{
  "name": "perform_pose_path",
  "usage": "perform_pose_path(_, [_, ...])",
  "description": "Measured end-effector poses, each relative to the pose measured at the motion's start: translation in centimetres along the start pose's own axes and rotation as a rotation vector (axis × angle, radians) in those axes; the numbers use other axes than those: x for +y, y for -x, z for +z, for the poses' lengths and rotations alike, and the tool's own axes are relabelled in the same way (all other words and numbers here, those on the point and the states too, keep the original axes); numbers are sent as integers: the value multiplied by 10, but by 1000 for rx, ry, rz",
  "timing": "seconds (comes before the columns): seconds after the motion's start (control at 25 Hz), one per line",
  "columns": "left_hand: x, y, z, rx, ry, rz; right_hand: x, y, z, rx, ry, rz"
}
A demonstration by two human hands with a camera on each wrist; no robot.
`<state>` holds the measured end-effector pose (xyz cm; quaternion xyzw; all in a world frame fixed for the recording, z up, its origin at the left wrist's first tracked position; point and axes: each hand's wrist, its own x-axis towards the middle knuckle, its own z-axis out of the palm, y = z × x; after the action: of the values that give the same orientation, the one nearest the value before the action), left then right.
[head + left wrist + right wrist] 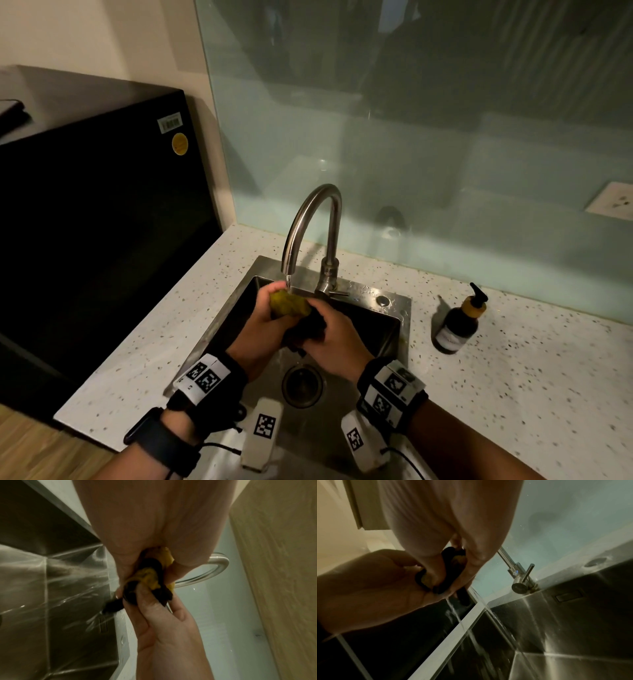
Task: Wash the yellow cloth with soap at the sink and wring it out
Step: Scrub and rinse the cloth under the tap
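The yellow cloth (289, 303), with a dark edge, is bunched and twisted over the steel sink (397, 308), right under the spout of the curved tap (310, 219). My left hand (265, 320) grips its yellow end. Its dark end is gripped by my right hand (330, 337). Both views from the wrists show the twisted cloth (149, 577) (452, 568) squeezed between the two fists, with water streaming down from it into the basin. A dark soap pump bottle (459, 322) stands on the counter to the right of the sink.
A speckled white counter (513, 394) surrounds the sink, with a glass backsplash behind it. A black appliance (96, 222) stands at the left. The tap lever (524, 577) points forward. The drain (301, 385) lies below my hands. A wall socket (613, 200) sits at the far right.
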<state>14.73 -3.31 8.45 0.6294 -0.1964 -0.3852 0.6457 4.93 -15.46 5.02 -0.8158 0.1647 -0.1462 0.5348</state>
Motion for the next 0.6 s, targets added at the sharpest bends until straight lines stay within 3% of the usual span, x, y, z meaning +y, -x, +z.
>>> perform_pose_path(0.12, [1, 0, -6, -18, -100, -35, 1, -4, -5, 106, 98, -27])
perform_pose_path(0.36, [-5, -10, -15, 3, -424, 170, -15, -6, 3, 77, 86, -91])
perform_pose_path(0.48, [-10, -21, -18, 40, -337, 142, -15, -15, 7, 63, 38, -99])
perform_pose_path(0.6, [-9, -24, -19, 109, -187, 51, -12, -18, 10, -68, 160, -71])
